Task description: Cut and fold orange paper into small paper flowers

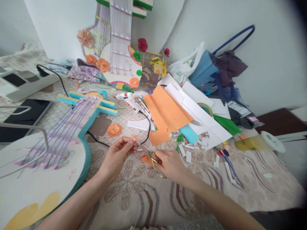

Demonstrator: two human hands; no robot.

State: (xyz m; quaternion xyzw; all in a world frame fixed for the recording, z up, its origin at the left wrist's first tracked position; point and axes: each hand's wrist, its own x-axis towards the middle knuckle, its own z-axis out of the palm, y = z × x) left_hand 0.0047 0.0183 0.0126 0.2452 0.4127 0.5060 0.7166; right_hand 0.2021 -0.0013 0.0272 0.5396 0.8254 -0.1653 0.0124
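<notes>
Between thumb and fingers, my left hand (pixel 122 149) pinches a small piece of orange paper (pixel 134 138). My right hand (pixel 170 163) grips scissors (pixel 157 166) with gold-coloured handles, and their blades point left at that piece. Whether the blades touch the paper is hard to make out. Small orange paper scraps (pixel 145 158) lie on the cloth just under the scissors. Beyond my left hand rests an orange paper flower (pixel 114 129). A larger orange sheet (pixel 165 110) lies further back, on top of white papers (pixel 196 111).
A white glue gun (pixel 128 99) with a black cord lies behind my hands. At left is a paper guitar (pixel 59 140) with blue edges, near a phone (pixel 26 118). Another guitar (pixel 120 64) with paper flowers leans at the back. Bags (pixel 203 70) and a bottle (pixel 254 143) stand right.
</notes>
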